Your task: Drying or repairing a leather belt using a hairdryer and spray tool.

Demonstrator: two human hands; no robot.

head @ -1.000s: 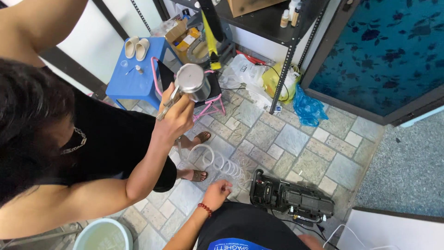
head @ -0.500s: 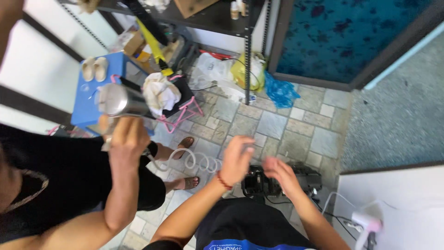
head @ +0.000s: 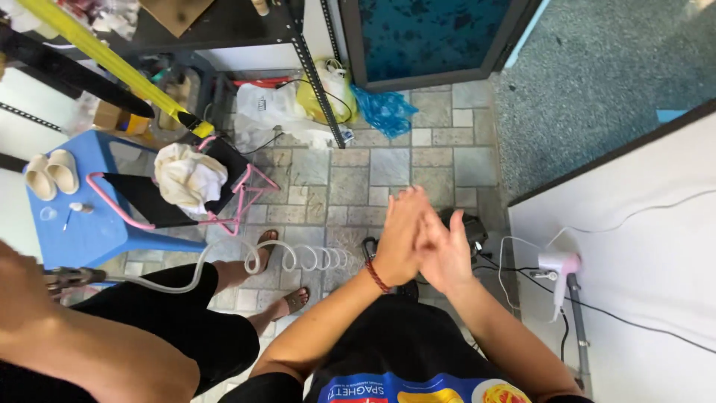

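Note:
My left hand (head: 400, 233), with a red bracelet at the wrist, and my right hand (head: 450, 255) are pressed palm to palm in front of me, above the tiled floor. Neither holds anything. Just behind them a black machine (head: 471, 230) sits on the floor, mostly hidden by my hands. My dark shirt with a coloured print fills the bottom edge.
Another person in black clothes (head: 171, 317) and sandals stands at the left beside a coiled clear hose (head: 298, 258). There is a blue table (head: 89, 231), a pink-framed stool with a cream cloth (head: 190, 177), a metal shelf (head: 317, 75) with bags, and a pink hair dryer (head: 559, 265) with cables at right.
My two hands have come together in front of me. The other person's raised arm with the metal object has dropped out of sight, and the view has swung to the right.

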